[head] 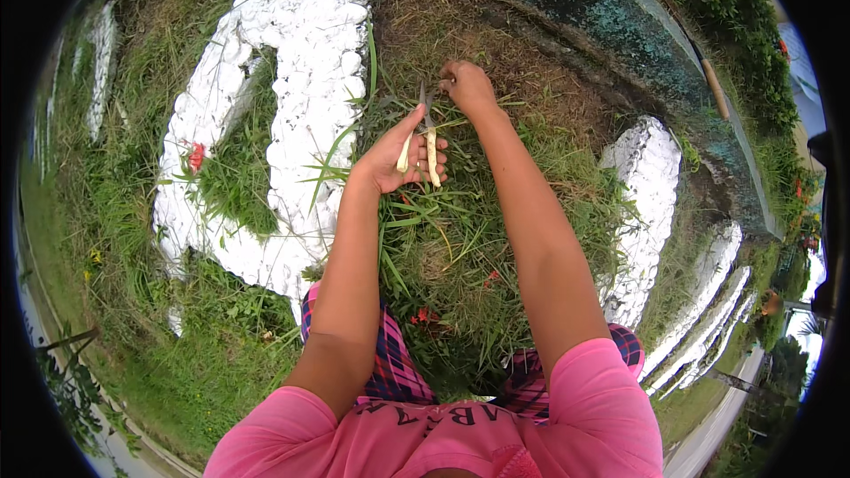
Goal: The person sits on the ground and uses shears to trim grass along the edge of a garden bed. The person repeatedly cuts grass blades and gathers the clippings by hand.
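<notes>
My left hand (386, 158) holds a pair of garden shears (432, 154) with pale, cream-coloured handles. Their dark metal blades point away from me, low over the grass. Just right of the blade tips is my right hand (471, 87), its fingers curled in together; whether they pinch a stem is too small to tell. Green grass blades (425, 212) lie under and around both hands. Close by on the left stands a thick white-painted, rough letter-like shape (319, 113), with grass growing in its opening.
A mossy, dark green concrete edge (597, 20) curves along the far side. A wooden-handled tool (714, 86) rests on it at the right. More white shapes (644, 212) stand to the right. Brown dry soil (451, 20) lies ahead. Red flowers (424, 316) are near my knees.
</notes>
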The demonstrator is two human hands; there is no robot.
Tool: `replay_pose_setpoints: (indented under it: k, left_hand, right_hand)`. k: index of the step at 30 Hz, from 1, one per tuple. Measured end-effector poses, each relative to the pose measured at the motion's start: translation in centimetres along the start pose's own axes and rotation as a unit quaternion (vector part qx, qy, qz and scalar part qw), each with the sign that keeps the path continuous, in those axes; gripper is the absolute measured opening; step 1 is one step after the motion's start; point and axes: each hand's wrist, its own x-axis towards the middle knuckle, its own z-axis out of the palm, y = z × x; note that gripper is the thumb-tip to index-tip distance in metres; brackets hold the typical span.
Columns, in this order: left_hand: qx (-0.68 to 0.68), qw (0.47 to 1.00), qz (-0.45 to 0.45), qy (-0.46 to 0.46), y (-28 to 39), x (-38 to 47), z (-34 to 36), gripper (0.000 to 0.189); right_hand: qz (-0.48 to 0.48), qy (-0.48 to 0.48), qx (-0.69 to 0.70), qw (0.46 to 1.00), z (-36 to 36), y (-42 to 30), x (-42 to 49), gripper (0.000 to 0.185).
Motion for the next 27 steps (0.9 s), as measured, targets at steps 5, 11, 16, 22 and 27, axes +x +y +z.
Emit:
replay_pose_setpoints:
  k: [5, 11, 16, 22, 27]
  left_hand:
    - [0.017, 0.996, 0.036, 0.074, -1.1, 1.7, 0.6, 0.087]
    - [0.065, 0.985, 0.047, 0.153, -2.0, 3.6, 1.3, 0.072]
    - [0.159, 0.969, 0.076, 0.175, -0.3, 1.8, 2.0, 0.066]
    - [0.067, 0.983, 0.102, 0.137, 2.3, -2.0, 1.9, 0.075]
    - [0.079, 0.990, 0.043, 0.112, 2.2, -2.6, 1.3, 0.083]
  right_hand:
    - [0.082, -0.014, 0.077, 0.994, -0.7, 0.4, 1.0, 0.019]
    - [0.128, 0.022, 0.145, 0.981, -1.4, 1.7, 0.5, 0.025]
    - [0.187, 0.164, 0.184, 0.951, -1.8, 2.4, -0.2, 0.027]
    - [-0.065, 0.097, 0.033, 0.993, -0.5, 0.0, -0.9, 0.029]
    - [-0.126, -0.011, -0.041, 0.991, 1.5, -0.2, -0.2, 0.025]
